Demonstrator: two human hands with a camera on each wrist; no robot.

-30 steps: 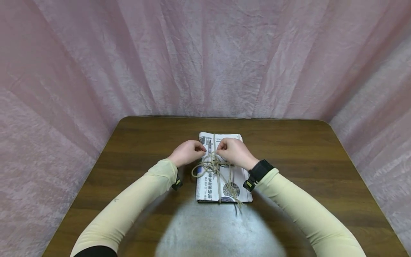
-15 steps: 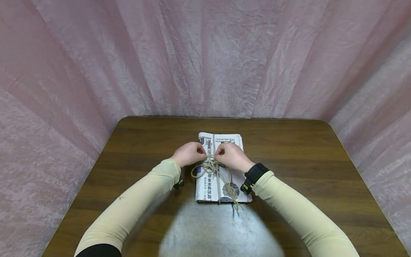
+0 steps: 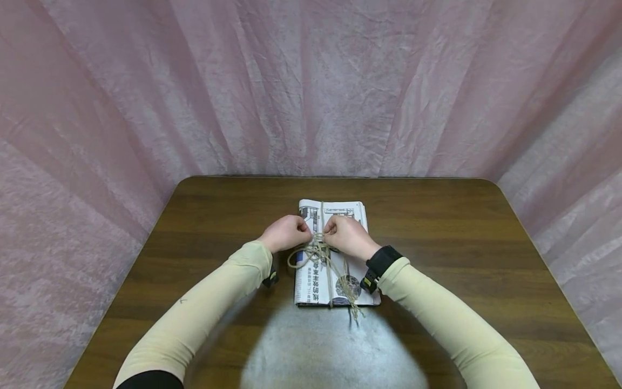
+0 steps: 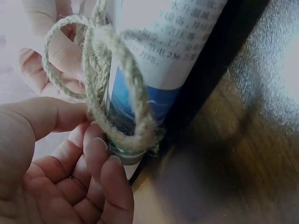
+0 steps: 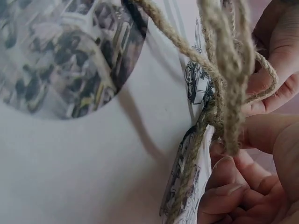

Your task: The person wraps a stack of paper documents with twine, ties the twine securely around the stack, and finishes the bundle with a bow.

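Pinching the jute twine (image 3: 318,254) from either side, the left hand (image 3: 285,233) and the right hand (image 3: 347,235) meet knuckle to knuckle over a folded newspaper bundle (image 3: 335,216) that lies on the bench (image 3: 437,227) directly under both hands. The left hand's thumb and curled fingers (image 4: 100,154) close on a thick loop of the twine at the bundle's near edge, as the left wrist view shows; the right hand's thumb and fingers (image 5: 261,135) grip a cluster of strands where they cross, with the other hand's fingers just beyond.

Judging from how things lie, the wrapping looks done: one strand runs away from the hands over the far edge of the bundle, another runs toward the person and over the near edge, and a cross strand passes beneath the hands. What seems left is the knot itself. It looks gathered but loose, with an open loop hanging to the outside of the left hand and a frayed tail trailing off the near edge below the right wrist (whether a first hitch is already cinched cannot be told).

By count: one bundle, one length of twine as far as can be seen, one visible loop, one loose tail, two hands.
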